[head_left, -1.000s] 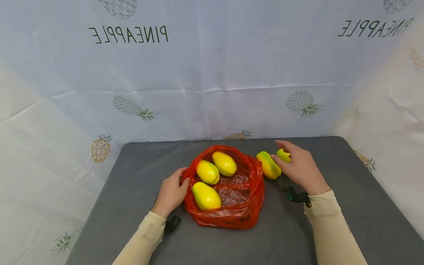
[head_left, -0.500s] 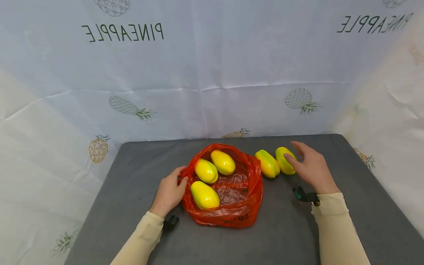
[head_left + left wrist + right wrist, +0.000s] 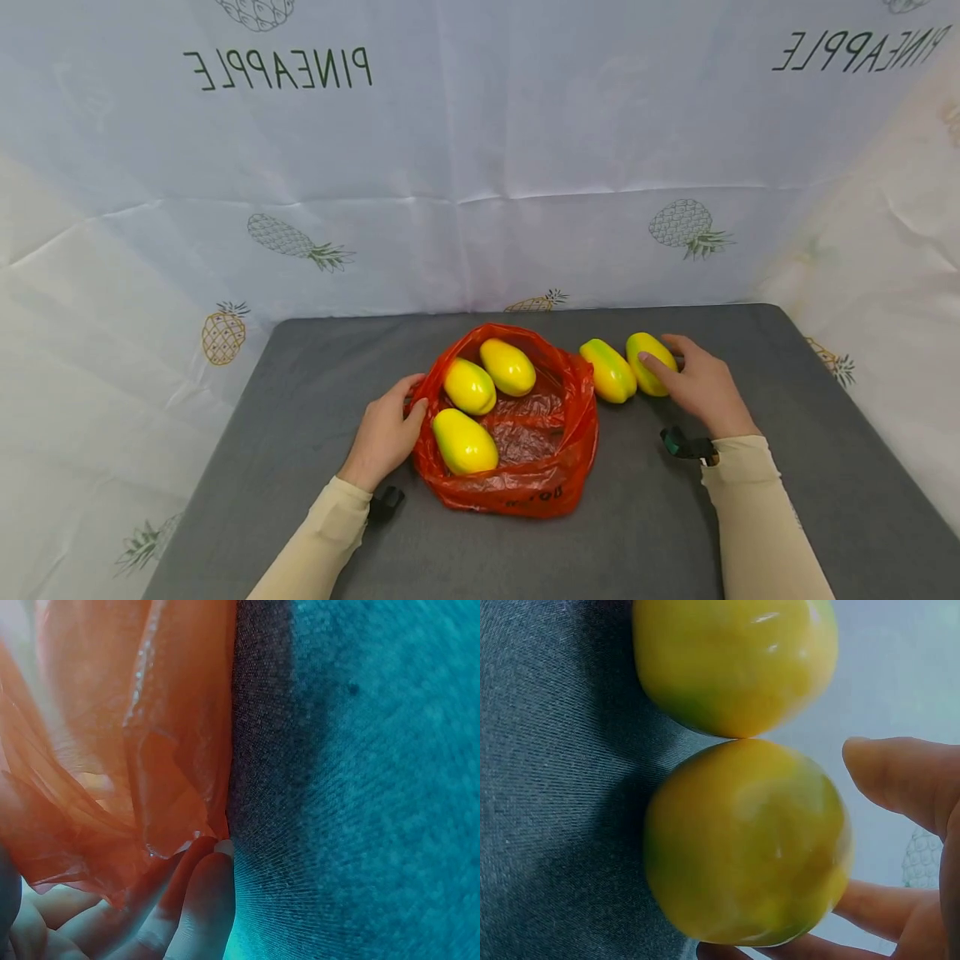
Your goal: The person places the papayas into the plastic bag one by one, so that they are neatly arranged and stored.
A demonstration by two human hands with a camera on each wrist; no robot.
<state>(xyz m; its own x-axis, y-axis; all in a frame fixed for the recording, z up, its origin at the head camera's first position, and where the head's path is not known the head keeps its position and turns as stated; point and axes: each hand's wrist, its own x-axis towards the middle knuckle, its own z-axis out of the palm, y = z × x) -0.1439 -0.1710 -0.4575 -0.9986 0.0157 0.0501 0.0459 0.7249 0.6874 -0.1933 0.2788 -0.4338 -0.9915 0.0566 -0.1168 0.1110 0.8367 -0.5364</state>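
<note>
A red plastic bag (image 3: 581, 425) stands with its mouth wide, and three yellow-green papayas lie inside, one of them the front papaya (image 3: 465, 442). My left hand (image 3: 382, 437) holds the bag's left rim, thumb inside and fingers outside. In the left wrist view, the fingers (image 3: 206, 900) lie against the thin plastic. My right hand (image 3: 705, 383) is at the rightmost papaya (image 3: 647, 362) on the table. The right wrist view shows its fingers behind and under this papaya (image 3: 746, 844), while the thumb (image 3: 900, 772) stands apart from it. Whether the fingers touch it I cannot tell.
Between the bag and the rightmost papaya lies another papaya (image 3: 609, 371), touching its neighbour. A grey cloth covers the table (image 3: 637, 525). White cloth walls (image 3: 480, 150) printed with pineapples rise behind it and at both sides.
My right hand first draws back to the right, uncovering the rightmost papaya, then lowers with its fingers around that papaya's far side. The left hand stays at the bag's rim.
</note>
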